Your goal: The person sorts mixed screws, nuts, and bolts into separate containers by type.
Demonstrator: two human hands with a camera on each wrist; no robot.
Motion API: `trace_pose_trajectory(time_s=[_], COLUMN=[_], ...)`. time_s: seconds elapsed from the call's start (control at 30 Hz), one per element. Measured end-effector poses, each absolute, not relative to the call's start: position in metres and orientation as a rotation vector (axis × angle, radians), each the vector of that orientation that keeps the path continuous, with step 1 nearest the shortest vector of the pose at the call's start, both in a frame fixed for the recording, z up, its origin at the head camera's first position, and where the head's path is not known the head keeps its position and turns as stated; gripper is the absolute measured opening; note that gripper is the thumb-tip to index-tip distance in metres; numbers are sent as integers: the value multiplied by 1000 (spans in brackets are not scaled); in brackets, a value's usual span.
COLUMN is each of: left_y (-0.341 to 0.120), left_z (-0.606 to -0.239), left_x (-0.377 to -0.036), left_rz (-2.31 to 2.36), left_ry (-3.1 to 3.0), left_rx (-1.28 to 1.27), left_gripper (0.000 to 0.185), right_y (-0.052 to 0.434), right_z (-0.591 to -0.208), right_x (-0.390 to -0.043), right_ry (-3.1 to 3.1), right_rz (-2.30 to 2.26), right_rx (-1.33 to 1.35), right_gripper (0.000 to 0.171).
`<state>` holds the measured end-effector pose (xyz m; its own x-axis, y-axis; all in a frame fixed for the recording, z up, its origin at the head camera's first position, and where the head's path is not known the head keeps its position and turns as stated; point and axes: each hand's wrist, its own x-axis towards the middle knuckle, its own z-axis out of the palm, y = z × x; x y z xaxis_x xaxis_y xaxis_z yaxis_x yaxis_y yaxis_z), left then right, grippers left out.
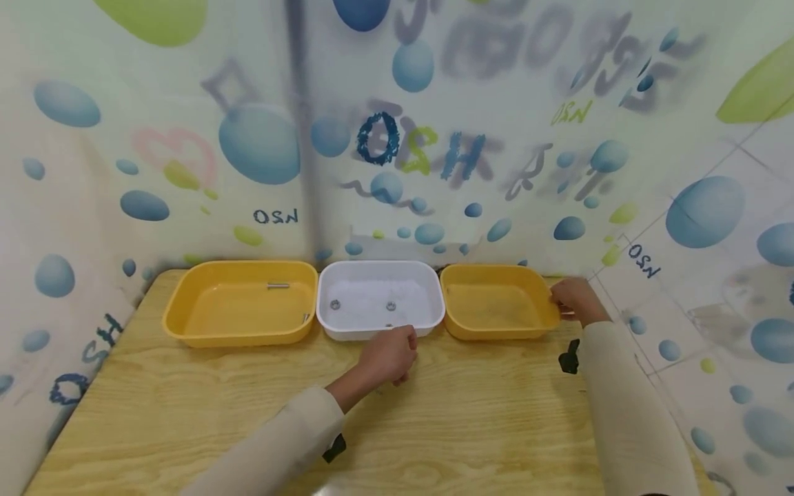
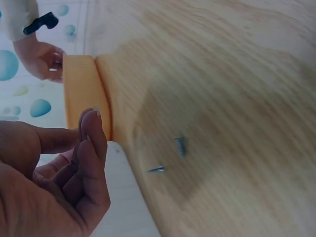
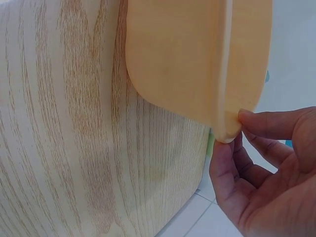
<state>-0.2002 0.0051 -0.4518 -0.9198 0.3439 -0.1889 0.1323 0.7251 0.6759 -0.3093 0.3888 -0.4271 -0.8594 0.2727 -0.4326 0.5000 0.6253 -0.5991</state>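
Three trays stand in a row at the back of the wooden table. My left hand hovers over the table just in front of the white middle tray, fingers loosely curled, nothing seen in them. In the left wrist view the left hand is near the white tray, and two small screws lie on the wood beside it. My right hand pinches the right rim of the empty right yellow tray. In the right wrist view the thumb and fingers clamp the tray's rim.
The left yellow tray holds a bolt and a small screw. Small nuts lie in the white tray. A printed curtain closes in the back and both sides. The table's right edge runs just beyond the right tray.
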Motion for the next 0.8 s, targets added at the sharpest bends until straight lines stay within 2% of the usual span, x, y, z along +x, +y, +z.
trace_pose_trajectory(time_s=[0.2,0.53,0.8], left_y=[-9,-23,-30], left_z=[-469,-485,-491], left_x=[-193,-198,-197], left_rz=[993,996,986], left_ry=[2638,2615,2588], left_rx=[324,183,161], left_gripper=[8,12,13], right_y=[390,390,387], right_z=[-427,-424,-427], right_x=[-308,-312,-308], right_ry=[2521,2560,2553], right_rz=[-1122,-1093,-1102], right_rx=[630,613,610], right_gripper=[21,13,21])
